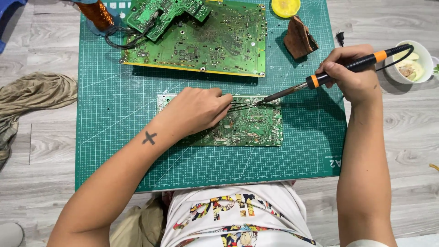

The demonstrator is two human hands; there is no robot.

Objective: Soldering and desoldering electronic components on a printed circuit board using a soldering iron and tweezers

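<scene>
Over the small circuit board [238, 126], near the middle of the green cutting mat [114, 137], your two hands are working apart. Your left hand [194, 110] rests on the board's left half, fingers pinched on thin tweezers [242, 106] that run toward its upper edge. Your right hand [350, 75], off the board's right side, is closed pen-style around the soldering iron [338, 72].

The step in hand looks like soldering or lifting a part at the board's upper edge. The next move likely calls for a steady tip and a firm pinch on the tweezers.

The iron's long axis slants across the mat, tip pointing down-left at the board, cord end up-right toward a white bowl [411, 64]. Beyond the small board lies a larger circuit board [219, 45].
</scene>
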